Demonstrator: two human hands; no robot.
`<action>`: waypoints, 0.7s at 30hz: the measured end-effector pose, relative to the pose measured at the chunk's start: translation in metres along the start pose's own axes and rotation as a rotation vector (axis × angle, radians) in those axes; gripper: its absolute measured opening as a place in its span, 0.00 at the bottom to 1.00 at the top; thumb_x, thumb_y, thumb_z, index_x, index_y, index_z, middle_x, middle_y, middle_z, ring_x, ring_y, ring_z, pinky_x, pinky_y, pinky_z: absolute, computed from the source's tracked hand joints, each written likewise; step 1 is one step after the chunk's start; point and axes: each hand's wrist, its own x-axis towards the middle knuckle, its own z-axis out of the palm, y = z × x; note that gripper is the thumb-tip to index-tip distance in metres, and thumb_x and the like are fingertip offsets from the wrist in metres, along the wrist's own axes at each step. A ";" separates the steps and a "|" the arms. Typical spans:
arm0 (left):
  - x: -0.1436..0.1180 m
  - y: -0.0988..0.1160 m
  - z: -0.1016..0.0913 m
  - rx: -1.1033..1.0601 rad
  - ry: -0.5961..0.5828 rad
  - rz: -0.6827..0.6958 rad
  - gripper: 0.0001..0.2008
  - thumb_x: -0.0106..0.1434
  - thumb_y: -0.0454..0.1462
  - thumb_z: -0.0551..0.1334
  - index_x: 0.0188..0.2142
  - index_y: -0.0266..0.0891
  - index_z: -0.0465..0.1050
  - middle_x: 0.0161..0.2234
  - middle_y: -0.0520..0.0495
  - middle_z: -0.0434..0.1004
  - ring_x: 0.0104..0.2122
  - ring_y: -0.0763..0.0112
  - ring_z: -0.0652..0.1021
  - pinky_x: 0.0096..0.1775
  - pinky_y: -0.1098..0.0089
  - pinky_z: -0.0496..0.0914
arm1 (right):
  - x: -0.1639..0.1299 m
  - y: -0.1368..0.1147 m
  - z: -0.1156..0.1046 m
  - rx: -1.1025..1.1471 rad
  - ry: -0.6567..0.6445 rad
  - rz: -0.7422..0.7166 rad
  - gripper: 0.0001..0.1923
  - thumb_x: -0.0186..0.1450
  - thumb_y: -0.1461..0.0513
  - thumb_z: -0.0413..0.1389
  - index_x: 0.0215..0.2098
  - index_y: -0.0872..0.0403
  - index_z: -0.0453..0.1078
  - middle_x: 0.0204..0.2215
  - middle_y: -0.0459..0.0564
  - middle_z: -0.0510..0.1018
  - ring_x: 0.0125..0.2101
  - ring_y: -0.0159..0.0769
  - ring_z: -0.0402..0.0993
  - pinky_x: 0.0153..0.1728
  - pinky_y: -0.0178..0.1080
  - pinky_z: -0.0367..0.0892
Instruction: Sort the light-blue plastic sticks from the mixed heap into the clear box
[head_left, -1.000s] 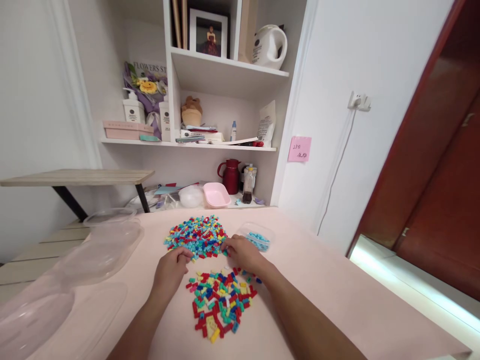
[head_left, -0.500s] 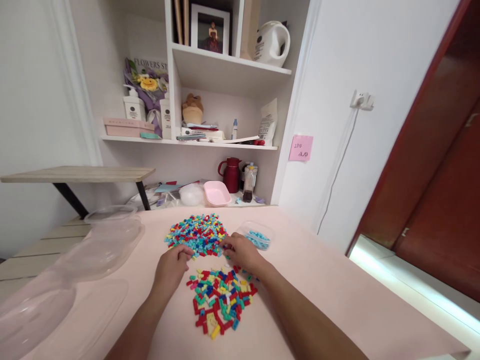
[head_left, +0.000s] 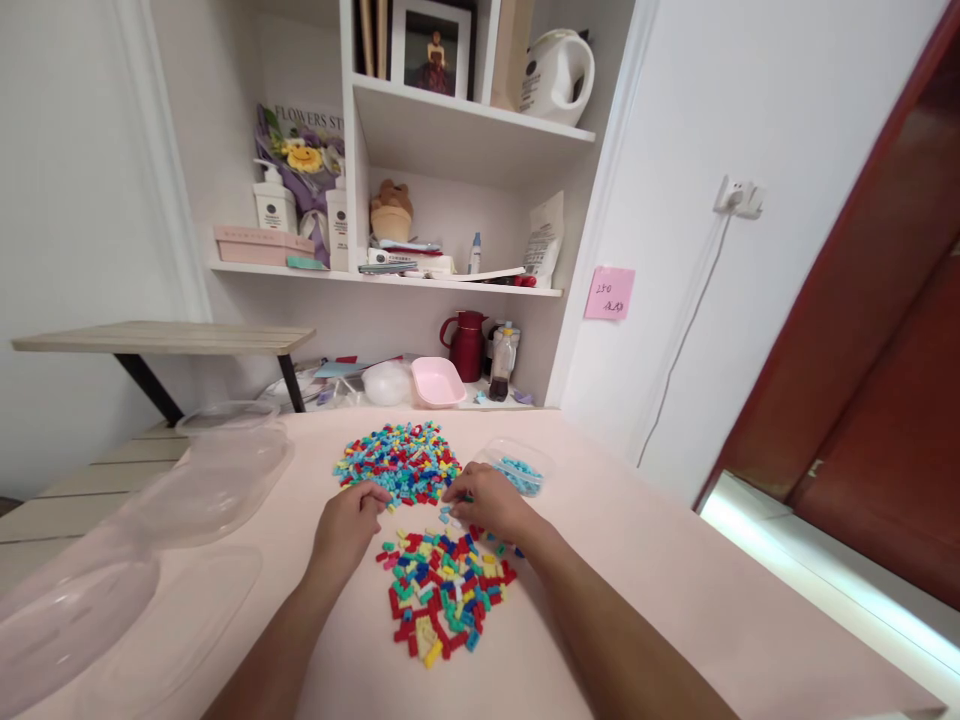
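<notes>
Pink bench [head_left: 675, 600] carries two heaps of small coloured bricks: far heap [head_left: 397, 462], near heap [head_left: 444, 590]. Left hand [head_left: 346, 525] and right hand [head_left: 491, 503] rest between them at the far heap's near edge. Fingers curled on both; whether they grip a brick, cannot tell.
</notes>
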 end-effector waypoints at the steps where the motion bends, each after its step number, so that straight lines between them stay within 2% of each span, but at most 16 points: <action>1: 0.000 0.000 0.000 0.001 -0.001 -0.001 0.14 0.54 0.33 0.52 0.31 0.42 0.76 0.28 0.53 0.78 0.20 0.76 0.75 0.27 0.75 0.68 | 0.000 0.000 0.000 -0.010 0.000 -0.005 0.12 0.57 0.62 0.61 0.39 0.47 0.78 0.39 0.49 0.76 0.44 0.40 0.70 0.42 0.35 0.61; 6: 0.000 -0.001 0.000 0.006 -0.006 -0.002 0.14 0.54 0.33 0.51 0.31 0.42 0.77 0.28 0.53 0.78 0.20 0.76 0.76 0.28 0.75 0.69 | 0.001 -0.004 0.005 -0.030 0.024 -0.040 0.10 0.57 0.64 0.60 0.36 0.47 0.79 0.35 0.48 0.76 0.42 0.39 0.69 0.42 0.35 0.61; 10: 0.000 0.000 0.001 0.012 -0.003 -0.002 0.14 0.54 0.34 0.51 0.31 0.42 0.76 0.28 0.53 0.78 0.21 0.75 0.76 0.28 0.74 0.69 | 0.003 -0.009 0.010 -0.037 0.094 -0.099 0.07 0.57 0.65 0.61 0.33 0.48 0.78 0.35 0.48 0.75 0.42 0.39 0.68 0.43 0.37 0.60; 12: 0.000 0.000 0.000 0.014 -0.002 -0.002 0.14 0.54 0.34 0.51 0.31 0.41 0.76 0.28 0.53 0.78 0.21 0.75 0.76 0.28 0.74 0.69 | 0.003 -0.009 0.006 0.011 0.182 -0.136 0.07 0.58 0.65 0.61 0.34 0.49 0.77 0.36 0.48 0.74 0.42 0.38 0.68 0.43 0.38 0.61; 15: 0.000 0.001 0.000 0.013 -0.008 -0.001 0.14 0.54 0.34 0.51 0.31 0.42 0.76 0.28 0.53 0.78 0.21 0.74 0.76 0.28 0.74 0.69 | 0.001 -0.002 -0.009 0.112 0.393 -0.119 0.07 0.61 0.65 0.58 0.36 0.49 0.77 0.36 0.49 0.74 0.40 0.37 0.69 0.44 0.39 0.62; 18: 0.000 0.000 -0.001 0.014 -0.010 -0.004 0.14 0.54 0.34 0.51 0.31 0.42 0.76 0.29 0.53 0.79 0.21 0.75 0.76 0.28 0.74 0.69 | -0.002 0.013 -0.024 0.164 0.599 0.001 0.07 0.62 0.63 0.56 0.35 0.50 0.76 0.34 0.48 0.73 0.38 0.37 0.69 0.43 0.40 0.63; 21: 0.000 0.001 -0.002 0.016 -0.011 -0.007 0.14 0.54 0.34 0.51 0.32 0.42 0.76 0.29 0.53 0.79 0.21 0.75 0.76 0.28 0.74 0.68 | -0.005 0.032 -0.032 0.160 0.705 0.167 0.08 0.62 0.62 0.54 0.35 0.50 0.75 0.33 0.48 0.73 0.36 0.37 0.69 0.42 0.41 0.64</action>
